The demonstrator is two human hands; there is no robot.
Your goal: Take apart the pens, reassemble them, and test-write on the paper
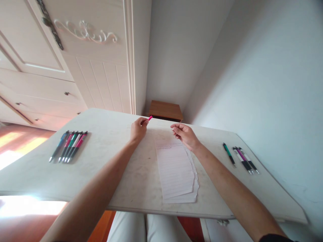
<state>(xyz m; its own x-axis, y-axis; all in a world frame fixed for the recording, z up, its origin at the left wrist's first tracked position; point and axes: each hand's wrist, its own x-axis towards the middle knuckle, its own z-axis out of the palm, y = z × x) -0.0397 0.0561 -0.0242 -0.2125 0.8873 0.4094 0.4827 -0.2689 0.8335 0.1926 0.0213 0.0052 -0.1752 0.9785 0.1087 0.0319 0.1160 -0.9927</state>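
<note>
Your left hand [138, 129] pinches a small pink stick [150, 118] between thumb and fingers, its bright end poking out toward the far edge of the table [136, 185]. Your right hand [186, 137] is held opposite, fingers curled in toward the thumb — a tiny pale spot shows at the tips, but you cannot tell from here whether they grip anything. The two hands are apart, the pink stick on the left one's side of the gap. Just below your right hand lie lined sheets of paper [175, 171], overlapping, with ragged edges. Well to the left, a row of pens [70, 146] lies side by side; well to the right, a green pen [228, 154] lies beside a small group of white and purple pens [244, 158]. Beyond the table stands a brown wooden stand [165, 109].
</note>
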